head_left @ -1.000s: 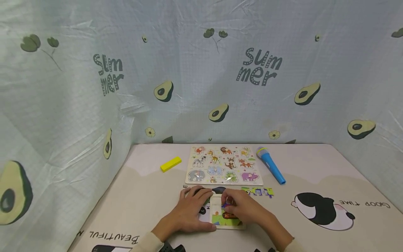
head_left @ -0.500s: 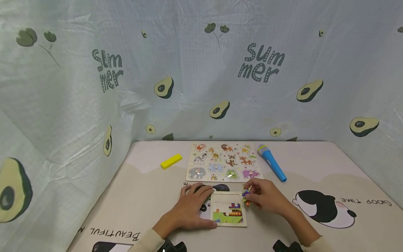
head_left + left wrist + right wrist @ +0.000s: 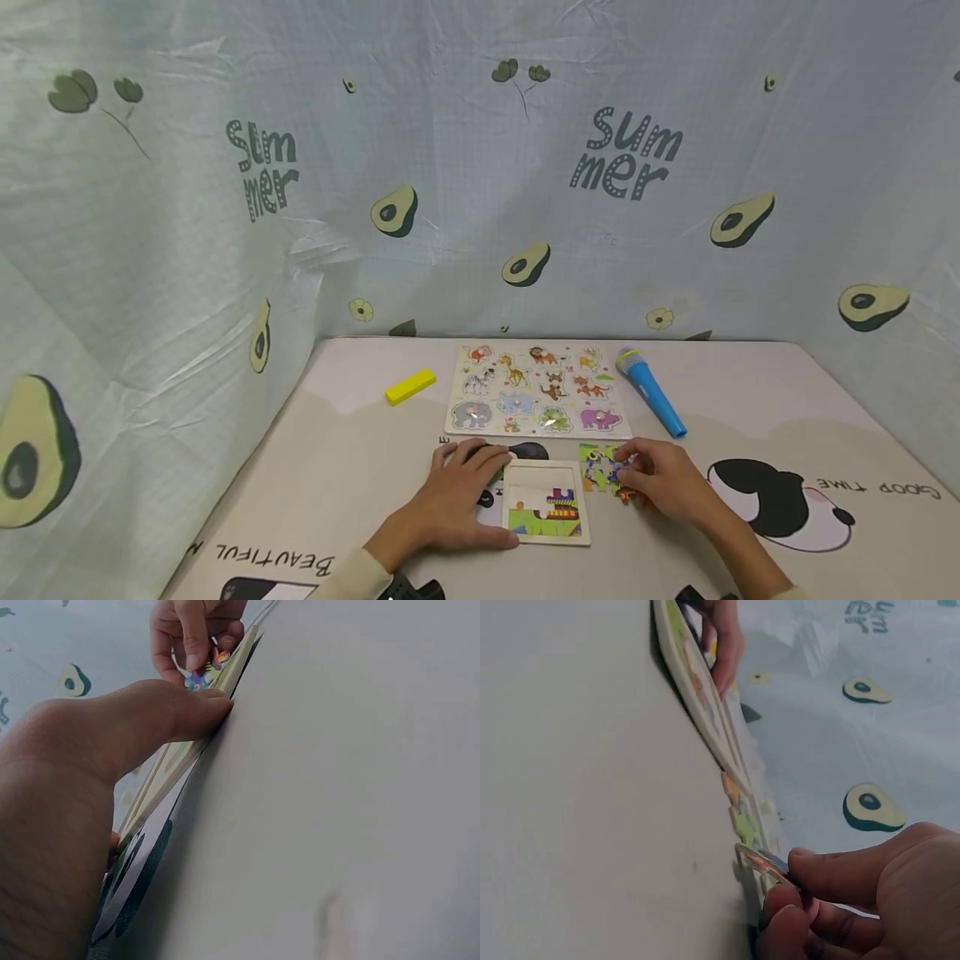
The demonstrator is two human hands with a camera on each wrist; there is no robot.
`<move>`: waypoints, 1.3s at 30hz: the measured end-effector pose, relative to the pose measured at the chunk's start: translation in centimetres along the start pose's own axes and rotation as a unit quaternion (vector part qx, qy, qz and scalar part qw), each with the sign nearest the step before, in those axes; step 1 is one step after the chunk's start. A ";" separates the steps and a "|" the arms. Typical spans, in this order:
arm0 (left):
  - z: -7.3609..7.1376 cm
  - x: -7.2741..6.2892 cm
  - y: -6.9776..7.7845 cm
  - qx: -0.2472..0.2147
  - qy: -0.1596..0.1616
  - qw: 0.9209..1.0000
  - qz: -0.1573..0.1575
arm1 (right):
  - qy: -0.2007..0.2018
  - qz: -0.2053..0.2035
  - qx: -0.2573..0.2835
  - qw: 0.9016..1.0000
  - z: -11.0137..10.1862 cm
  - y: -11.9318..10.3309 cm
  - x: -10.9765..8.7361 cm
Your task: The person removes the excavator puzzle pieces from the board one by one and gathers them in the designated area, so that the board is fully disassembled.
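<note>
A small jigsaw tray (image 3: 547,543) with a pale rim lies before me, its lower part filled with green and striped pieces. My left hand (image 3: 457,500) rests spread along the tray's left side, thumb at the near corner and fingertips by the far corner. In the left wrist view the thumb (image 3: 184,712) lies straight across the rim. My right hand (image 3: 667,479), right of the tray, pinches a colourful jigsaw piece (image 3: 769,864) between thumb and fingers. Several loose jigsaw pieces (image 3: 594,468) lie between the tray and that hand.
Beyond the tray is an animal puzzle board (image 3: 536,429). A blue toy microphone (image 3: 654,396) lies to its right, and a yellow block (image 3: 410,387) to its left. Printed cloth (image 3: 450,275) walls the table's back and left side.
My right hand has moved from over the tray to the loose pieces on its right, then slightly farther right, uncovering several. The left hand has stayed at the tray.
</note>
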State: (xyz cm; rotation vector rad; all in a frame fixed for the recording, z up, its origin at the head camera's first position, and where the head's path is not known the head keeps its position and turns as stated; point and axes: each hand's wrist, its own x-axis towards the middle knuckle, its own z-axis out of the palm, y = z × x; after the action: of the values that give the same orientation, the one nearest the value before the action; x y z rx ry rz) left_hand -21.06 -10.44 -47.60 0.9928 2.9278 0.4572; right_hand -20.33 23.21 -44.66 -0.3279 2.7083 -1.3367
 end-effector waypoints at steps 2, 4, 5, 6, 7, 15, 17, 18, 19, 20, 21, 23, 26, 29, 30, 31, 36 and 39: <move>0.0 0.0 0.0 0.000 0.000 1.000 0.000 | 0.007 0.008 -0.009 1.000 0.1 0.2 0.1; 0.0 0.1 0.0 0.000 0.000 1.000 -0.001 | 0.018 0.021 -0.018 0.999 0.2 0.3 0.2; 0.1 0.1 0.0 0.001 0.000 1.000 -0.001 | 0.024 0.028 -0.025 0.999 0.3 0.4 0.2; 0.1 0.1 0.0 0.001 0.000 1.000 -0.001 | 0.029 0.035 -0.031 0.998 0.3 0.4 0.3; 0.1 0.1 0.0 0.002 0.000 1.000 -0.001 | 0.036 0.041 -0.039 0.998 0.3 0.4 0.3; -0.2 0.1 0.1 0.003 0.001 1.000 -0.004 | 0.056 0.056 -0.109 0.991 0.6 0.2 0.3; -0.3 0.2 0.0 0.005 0.004 1.000 -0.002 | 0.061 0.052 -0.121 0.989 0.6 0.2 0.4; -0.2 0.2 0.0 0.007 0.006 1.000 -0.001 | 0.064 0.050 -0.125 0.989 0.6 0.2 0.4; -0.2 0.2 0.0 0.008 0.007 1.000 0.001 | 0.066 0.050 -0.128 0.988 0.6 0.2 0.4; -0.2 0.2 0.0 0.009 0.008 1.000 0.001 | 0.068 0.050 -0.130 0.988 0.6 0.3 0.4; -0.2 0.2 0.0 0.010 0.009 1.000 0.002 | 0.069 0.050 -0.131 0.988 0.7 0.3 0.3; -0.1 0.1 0.0 0.010 0.007 1.000 0.002 | 0.069 0.053 -0.135 0.987 0.8 0.4 0.3; -0.1 0.1 0.0 0.007 0.003 1.000 0.000 | 0.067 0.057 -0.140 0.986 0.8 0.5 0.3; -0.1 0.0 0.0 0.004 0.003 1.000 0.000 | 0.066 0.055 -0.145 0.986 0.9 0.4 0.2; -0.1 0.0 0.0 0.004 0.003 1.000 0.000 | 0.067 0.054 -0.145 0.986 0.9 0.4 0.2; -0.1 0.0 0.0 0.004 0.004 1.000 0.000 | 0.067 0.052 -0.144 0.986 0.8 0.3 0.2; -0.1 0.0 0.1 0.002 0.006 1.000 0.000 | 0.062 0.038 -0.145 0.987 0.8 -0.2 0.2; -0.1 0.0 0.1 0.004 0.008 1.000 0.002 | 0.053 0.013 -0.149 0.987 1.1 -1.0 0.0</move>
State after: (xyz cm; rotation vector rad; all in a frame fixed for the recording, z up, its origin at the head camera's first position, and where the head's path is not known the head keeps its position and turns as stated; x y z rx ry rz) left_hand -21.01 -10.36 -47.49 1.0013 2.9440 0.4570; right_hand -19.99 21.73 -44.51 -0.2494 2.9928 -0.9647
